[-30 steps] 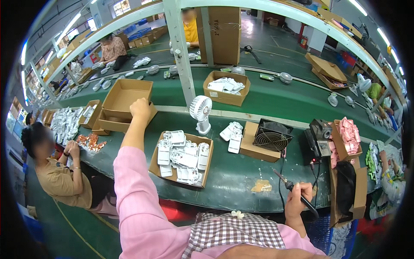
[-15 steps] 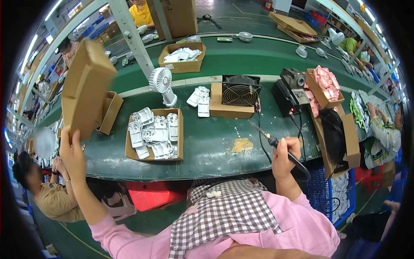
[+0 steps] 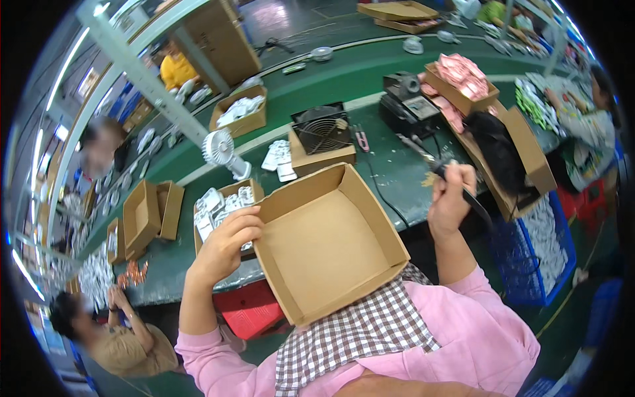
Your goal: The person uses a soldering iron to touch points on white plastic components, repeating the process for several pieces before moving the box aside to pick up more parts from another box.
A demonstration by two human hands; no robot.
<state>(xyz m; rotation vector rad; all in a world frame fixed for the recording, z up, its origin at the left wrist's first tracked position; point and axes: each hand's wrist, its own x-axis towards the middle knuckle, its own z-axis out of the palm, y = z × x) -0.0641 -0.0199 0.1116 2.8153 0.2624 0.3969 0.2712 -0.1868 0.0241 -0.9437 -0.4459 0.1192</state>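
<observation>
My left hand (image 3: 225, 241) grips the left rim of an empty open cardboard box (image 3: 331, 241), held tilted over my lap and the checked apron. My right hand (image 3: 451, 195) is closed around a black-handled soldering iron (image 3: 430, 159), its tip pointing up-left over the green bench (image 3: 390, 175). A cardboard tray of small white parts (image 3: 218, 205) sits on the bench just behind my left hand.
A small white fan (image 3: 221, 151), a black square fan on a box (image 3: 322, 132), a black soldering station (image 3: 407, 99), a tray of pink parts (image 3: 460, 76) and empty boxes (image 3: 149, 215) stand on the bench. A blue crate (image 3: 542, 248) sits right. Other people work nearby.
My left hand has brought the empty box from high at the left down in front of me, over my lap. My right hand keeps the soldering iron.
</observation>
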